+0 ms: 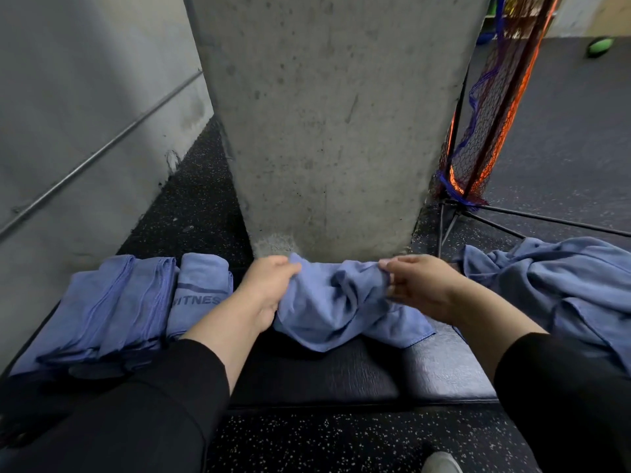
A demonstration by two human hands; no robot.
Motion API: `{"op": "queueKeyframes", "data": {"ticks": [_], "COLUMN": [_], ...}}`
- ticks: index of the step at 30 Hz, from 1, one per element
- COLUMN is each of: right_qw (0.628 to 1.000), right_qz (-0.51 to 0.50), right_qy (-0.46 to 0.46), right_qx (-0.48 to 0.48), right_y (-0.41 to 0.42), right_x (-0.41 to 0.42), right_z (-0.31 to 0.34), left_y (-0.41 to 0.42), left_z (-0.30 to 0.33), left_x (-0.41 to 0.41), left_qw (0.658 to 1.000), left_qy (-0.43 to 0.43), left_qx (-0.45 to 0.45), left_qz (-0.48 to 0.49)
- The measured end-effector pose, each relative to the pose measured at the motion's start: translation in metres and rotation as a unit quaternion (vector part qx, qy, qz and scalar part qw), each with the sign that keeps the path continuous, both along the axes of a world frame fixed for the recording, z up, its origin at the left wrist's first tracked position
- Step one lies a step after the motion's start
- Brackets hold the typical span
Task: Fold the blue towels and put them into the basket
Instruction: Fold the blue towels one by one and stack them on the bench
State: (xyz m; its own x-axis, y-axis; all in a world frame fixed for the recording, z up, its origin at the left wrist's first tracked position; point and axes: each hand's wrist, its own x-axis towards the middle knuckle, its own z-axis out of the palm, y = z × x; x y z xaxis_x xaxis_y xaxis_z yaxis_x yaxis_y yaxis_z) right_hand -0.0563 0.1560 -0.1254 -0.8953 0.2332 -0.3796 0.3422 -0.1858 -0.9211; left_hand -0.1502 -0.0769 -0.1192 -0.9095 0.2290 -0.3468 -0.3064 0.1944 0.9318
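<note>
Seen through my headset feed: both hands work a crumpled blue towel [341, 302] on the dark padded table [324, 370], at the foot of a concrete pillar [324, 114]. My left hand [266, 288] has its grip closed on the towel's left upper edge, fingers curled into the cloth. My right hand [420, 285] pinches the right upper edge, fingertips bunched on a fold. The towel hangs slack between the two grips, its middle sagging onto the table and its lower hem spreading toward me, a corner lying flat below the right wrist.

Just left of the left forearm, a row of folded towels [129, 308] lies on the table, the nearest one showing part of a printed word. Well to the right, a loose heap of unfolded towels [553, 285] spills over the table's far end, apart from the towel in hand. Behind that heap, a netted frame [491, 107] with orange and blue trim stands on thin black legs on the speckled floor [341, 442]. Black sleeves cover both forearms partway.
</note>
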Motion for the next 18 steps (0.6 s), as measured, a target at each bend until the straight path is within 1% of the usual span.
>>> {"op": "queueKeyframes", "data": {"ticks": [2, 3, 4, 5, 7, 8, 9, 10, 11, 12, 13, 14, 15, 16, 17, 18], "right_qw": [0.992, 0.984, 0.979, 0.983, 0.997, 0.997, 0.993, 0.99, 0.99, 0.992, 0.99, 0.986, 0.988, 0.995, 1.0, 0.998], "right_qz": [-0.105, -0.147, -0.16, -0.141, -0.057, -0.013, 0.014, 0.002, -0.03, -0.08, -0.125, -0.14, -0.121, -0.079, -0.026, 0.013], "right_qy": [0.061, 0.085, 0.099, 0.095, 0.044, 0.009, -0.009, -0.001, 0.021, 0.045, 0.066, 0.074, 0.069, 0.046, 0.012, -0.026], "right_qx": [-0.031, -0.061, -0.077, -0.07, 0.012, 0.072, 0.12, 0.141, 0.134, 0.092, 0.02, -0.04, -0.061, -0.038, 0.006, 0.061], "right_y": [0.005, 0.009, 0.013, 0.015, 0.007, 0.001, -0.004, -0.007, -0.007, -0.006, -0.002, 0.003, 0.007, 0.006, 0.003, -0.001], "right_x": [-0.007, -0.01, -0.011, -0.011, -0.004, -0.001, -0.001, -0.003, -0.007, -0.01, -0.013, -0.014, -0.013, -0.008, -0.003, 0.001], "right_z": [0.006, 0.009, 0.011, 0.011, 0.004, -0.002, -0.004, -0.005, -0.003, 0.001, 0.005, 0.009, 0.008, 0.007, 0.004, 0.0], "left_y": [0.002, 0.001, 0.0, -0.002, -0.001, 0.002, 0.004, 0.006, 0.008, 0.009, 0.009, 0.007, 0.005, 0.004, 0.003, 0.003], "left_z": [0.011, 0.014, 0.016, 0.017, 0.01, 0.007, 0.007, 0.009, 0.012, 0.015, 0.015, 0.017, 0.016, 0.012, 0.01, 0.009], "left_x": [-0.009, -0.01, -0.008, -0.002, 0.01, 0.011, 0.01, 0.006, 0.002, -0.003, -0.005, -0.002, 0.004, 0.012, 0.018, 0.021], "left_qw": [0.989, 0.982, 0.981, 0.986, 0.989, 0.989, 0.99, 0.989, 0.985, 0.977, 0.972, 0.975, 0.979, 0.979, 0.978, 0.977], "left_qy": [-0.023, -0.045, -0.066, -0.096, -0.138, -0.139, -0.133, -0.121, -0.115, -0.121, -0.135, -0.155, -0.175, -0.193, -0.203, -0.207], "left_qx": [0.127, 0.166, 0.169, 0.131, 0.04, 0.036, 0.049, 0.076, 0.116, 0.155, 0.173, 0.151, 0.103, 0.059, 0.035, 0.032], "left_qz": [0.072, 0.08, 0.064, 0.028, -0.04, -0.037, -0.015, 0.021, 0.06, 0.086, 0.085, 0.058, 0.018, -0.02, -0.043, -0.038]}}
